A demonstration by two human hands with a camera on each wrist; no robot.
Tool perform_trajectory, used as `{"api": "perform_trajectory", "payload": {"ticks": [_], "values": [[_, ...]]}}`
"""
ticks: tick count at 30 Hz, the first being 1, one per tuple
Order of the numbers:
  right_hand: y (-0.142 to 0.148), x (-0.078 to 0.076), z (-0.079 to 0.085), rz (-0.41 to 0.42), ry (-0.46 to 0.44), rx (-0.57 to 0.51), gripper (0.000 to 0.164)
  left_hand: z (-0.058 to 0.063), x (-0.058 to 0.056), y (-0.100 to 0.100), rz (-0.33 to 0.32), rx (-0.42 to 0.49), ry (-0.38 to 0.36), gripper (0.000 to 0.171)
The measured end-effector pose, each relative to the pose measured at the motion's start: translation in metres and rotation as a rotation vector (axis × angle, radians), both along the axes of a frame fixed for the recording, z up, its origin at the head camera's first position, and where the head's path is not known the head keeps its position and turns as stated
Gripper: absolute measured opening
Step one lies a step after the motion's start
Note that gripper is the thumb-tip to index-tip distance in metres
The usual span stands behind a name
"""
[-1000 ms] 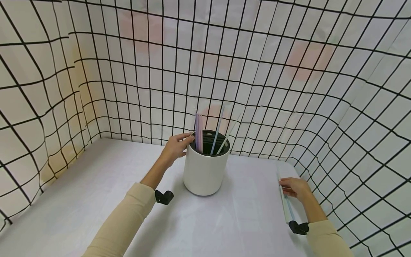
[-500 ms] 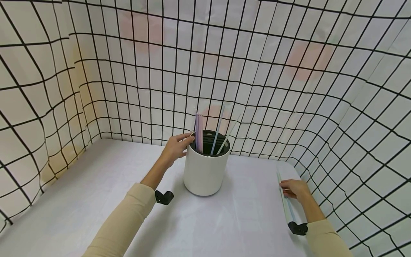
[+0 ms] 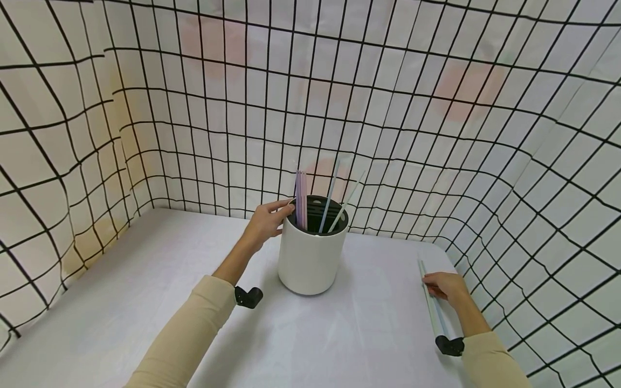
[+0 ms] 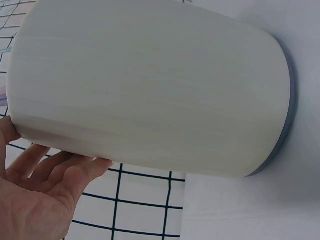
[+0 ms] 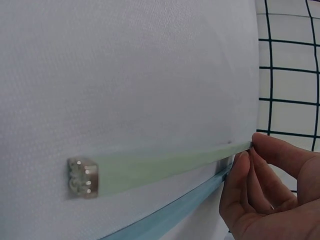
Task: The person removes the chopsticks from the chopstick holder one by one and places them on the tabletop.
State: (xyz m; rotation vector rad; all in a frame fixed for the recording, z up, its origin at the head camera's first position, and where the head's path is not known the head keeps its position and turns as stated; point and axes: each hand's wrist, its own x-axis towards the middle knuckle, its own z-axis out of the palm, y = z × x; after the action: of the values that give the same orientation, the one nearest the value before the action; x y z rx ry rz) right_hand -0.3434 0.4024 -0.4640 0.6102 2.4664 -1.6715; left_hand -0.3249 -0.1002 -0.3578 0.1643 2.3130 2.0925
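A white cylindrical holder point(image 3: 311, 261) with a black interior stands upright on the table. My left hand point(image 3: 266, 220) grips its rim at the left, thumb over the edge and the other fingers against the outer wall point(image 4: 150, 90). Inside stand several purple and pink sticks point(image 3: 301, 199), a blue stick point(image 3: 330, 196) and a pale green stick point(image 3: 346, 202). At the right, my right hand point(image 3: 445, 285) pinches a pale green flat stick point(image 5: 145, 172) between thumb and fingers. That stick has a silvery metal end piece point(image 5: 83, 177). A blue flat stick point(image 5: 175, 212) runs alongside, close to the fingers.
A black wire grid point(image 3: 310, 97) with white sheeting behind it encloses the table at the back and both sides. The right hand is close to the right side grid. White cloth-like covering point(image 3: 378, 334) spreads over the table.
The pale green stick at the right has shifted slightly with the right hand. My left hand and the holder keep their places.
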Motion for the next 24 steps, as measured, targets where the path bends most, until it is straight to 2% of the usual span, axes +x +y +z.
{"api": "perform_trajectory", "payload": {"ticks": [4, 11, 18, 24], "values": [[0.001, -0.002, -0.003, -0.029, 0.001, 0.007, 0.01, 0.0, -0.001, 0.0, 0.0, 0.007, -0.002, 0.049], [0.002, -0.001, -0.005, -0.023, 0.017, 0.012, 0.023, -0.002, -0.001, 0.0, -0.002, 0.009, -0.004, 0.05], [0.005, 0.001, -0.003, -0.037, 0.045, -0.014, 0.014, -0.002, -0.002, 0.001, -0.007, 0.015, -0.006, 0.051], [0.0, 0.003, 0.008, -0.017, 0.041, 0.0, 0.035, -0.001, -0.001, 0.0, -0.008, 0.016, 0.003, 0.049]]}}
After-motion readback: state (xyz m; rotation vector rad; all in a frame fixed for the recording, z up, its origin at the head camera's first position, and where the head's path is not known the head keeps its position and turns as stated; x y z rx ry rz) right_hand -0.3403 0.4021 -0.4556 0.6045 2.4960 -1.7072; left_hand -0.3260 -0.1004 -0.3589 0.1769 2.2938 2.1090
